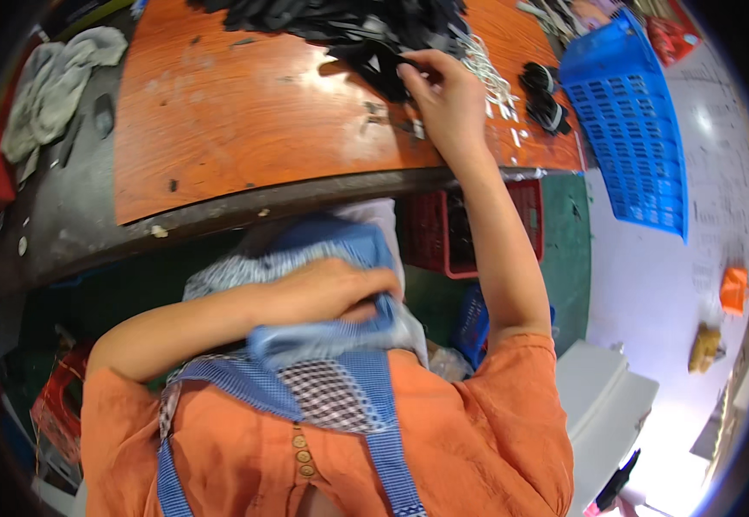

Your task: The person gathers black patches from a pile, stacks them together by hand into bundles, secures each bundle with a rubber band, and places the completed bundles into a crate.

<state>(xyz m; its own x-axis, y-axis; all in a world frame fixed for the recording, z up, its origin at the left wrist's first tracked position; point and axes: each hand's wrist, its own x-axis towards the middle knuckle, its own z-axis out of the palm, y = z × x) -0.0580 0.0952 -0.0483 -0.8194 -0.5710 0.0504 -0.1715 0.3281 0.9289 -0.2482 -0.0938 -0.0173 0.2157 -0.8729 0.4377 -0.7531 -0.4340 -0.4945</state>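
Note:
My right hand (447, 99) reaches over the table, thumb and forefinger pinching a black, flexible-looking piece (380, 73) at the near edge of a heap of black pieces (348, 21). The exact kind of these pieces cannot be made out. At my lap, my left hand (340, 289) is somewhat blurred, its fingers curled into the blue checked apron (323, 336), which bunches up around it. Just right of my right hand lies a tangle of white cords (482, 73) with white ends.
The orange wood-grain tabletop (245, 112) has a dark front edge. Black bundles (542, 95) lie near a tilted blue plastic basket (637, 129) on the right. A grey cloth (64, 82) rests at the left. Below the table stands a red crate (426, 228).

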